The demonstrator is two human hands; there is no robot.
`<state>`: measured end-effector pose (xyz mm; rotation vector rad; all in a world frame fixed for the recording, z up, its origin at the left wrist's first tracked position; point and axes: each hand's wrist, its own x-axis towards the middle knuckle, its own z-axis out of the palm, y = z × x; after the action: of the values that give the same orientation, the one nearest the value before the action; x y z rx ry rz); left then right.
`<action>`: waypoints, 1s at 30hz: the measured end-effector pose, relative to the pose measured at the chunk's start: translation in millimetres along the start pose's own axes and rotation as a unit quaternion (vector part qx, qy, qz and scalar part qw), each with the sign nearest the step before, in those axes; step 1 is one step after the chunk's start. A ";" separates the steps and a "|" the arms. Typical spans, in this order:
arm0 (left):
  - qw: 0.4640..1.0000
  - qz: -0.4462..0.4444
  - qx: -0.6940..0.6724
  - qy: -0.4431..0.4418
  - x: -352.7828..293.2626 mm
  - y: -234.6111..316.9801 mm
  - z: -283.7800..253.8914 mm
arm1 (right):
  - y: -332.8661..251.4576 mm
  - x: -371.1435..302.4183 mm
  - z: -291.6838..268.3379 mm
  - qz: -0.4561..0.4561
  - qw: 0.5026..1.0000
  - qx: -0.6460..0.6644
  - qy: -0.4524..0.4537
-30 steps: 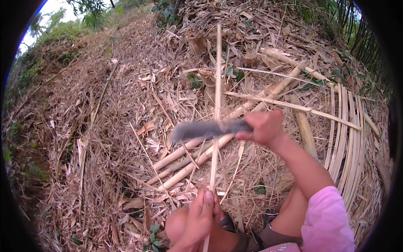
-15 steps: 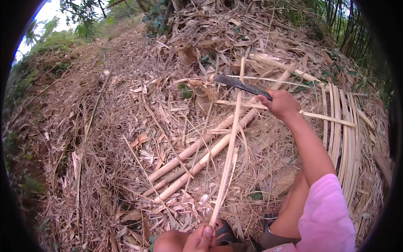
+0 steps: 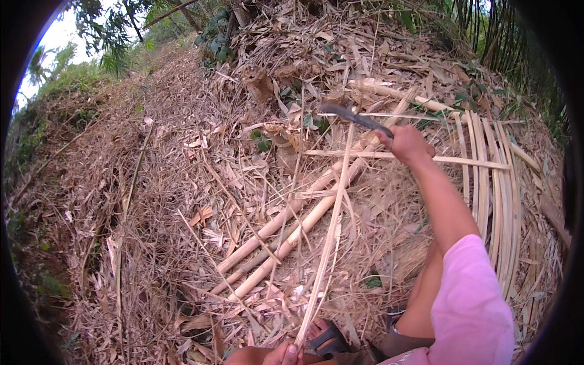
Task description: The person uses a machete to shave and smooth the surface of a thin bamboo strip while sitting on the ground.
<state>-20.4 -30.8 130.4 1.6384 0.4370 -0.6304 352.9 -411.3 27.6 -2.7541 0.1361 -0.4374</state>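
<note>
Low at the front edge, my left hand [image 3: 283, 354] is closed around the near end of a long pale bamboo strip [image 3: 331, 234]. The strip slants up and away to the right, its far end close to the blade. Farther out, my right hand [image 3: 407, 145] grips a knife with a long dark blade [image 3: 354, 117], pointing left. The blade is slightly blurred, and I cannot tell whether it touches the strip. Thin slivers hang beside the strip. Beneath it, several round bamboo poles [image 3: 298, 226] lie on the ground.
A row of split bamboo strips [image 3: 500, 201] lies at the right, with one strip [image 3: 456, 160] crossing it. Cut stumps [image 3: 258, 84] stand ahead. Dry leaves and twigs cover the ground. My sandalled foot [image 3: 327, 338] and bent knees are at the front.
My left hand and the bamboo strip have shifted down and slightly left, toward me. The blade is now by the strip's far end instead of crossing it lower down.
</note>
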 end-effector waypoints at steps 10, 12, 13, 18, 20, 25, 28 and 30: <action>0.981 -0.145 -0.104 0.076 -4.9 1.8 -3.6 | 61.6 16.0 3.0 0.191 0.974 0.117 0.022; 0.988 -0.081 -0.104 0.076 11.0 16.4 -5.4 | 10.2 7.0 -8.9 0.245 0.928 0.273 -0.061; 0.990 -0.053 -0.100 0.079 19.9 21.1 -9.3 | -13.6 1.5 -11.3 0.265 0.897 0.341 -0.097; 0.932 -0.098 -0.307 -0.167 76.1 64.5 -15.6 | -82.0 -25.0 -21.7 0.260 0.765 0.551 -0.207; 0.930 -0.079 -0.300 -0.195 87.6 83.8 -4.7 | -96.8 -32.3 -31.0 0.221 0.761 0.562 -0.237; 0.901 -0.100 -0.342 -0.248 106.2 93.0 15.3 | -114.1 -38.8 -40.8 0.146 0.788 0.536 -0.266; 0.911 -0.093 -0.325 -0.238 110.8 88.4 29.1 | -112.2 -42.0 -34.1 0.126 0.767 0.567 -0.273; 0.913 -0.087 -0.322 -0.235 115.0 84.1 35.2 | -114.4 -42.8 -32.4 0.137 0.731 0.604 -0.284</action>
<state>114.8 -87.0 120.8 0.7898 0.3805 -0.8749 306.7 -308.5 84.7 -1.4047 0.0568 0.3454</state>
